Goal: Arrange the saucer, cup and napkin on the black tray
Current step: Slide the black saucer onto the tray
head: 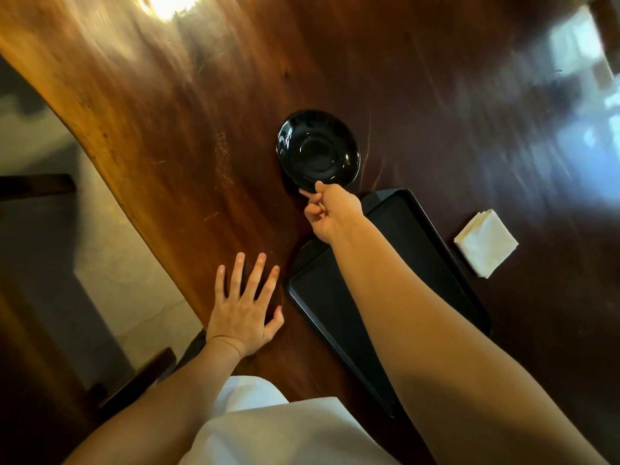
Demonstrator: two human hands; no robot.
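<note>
Two hands are in my view over a dark wooden bench (174,135). My right hand (330,213) reaches forward across the far end of the black tray (322,297) and pinches the near rim of the black saucer (318,150) between thumb and fingertips, the other fingers curled in. I cannot tell whether the saucer rests flat on the wood or is tipped up a little; it sits just beyond the tray's far end, not on it. My left hand (243,305) lies flat on the bench with fingers spread, grasping nothing, just left of the tray's near left edge. I see the tray running lengthwise away from me, and its visible surface is bare, though my right forearm covers part of it. A folded white napkin (485,242) lies on the bench to the right of the tray, apart from it. I see no cup in view. White cloth (285,431) shows at the bottom between my arms
</note>
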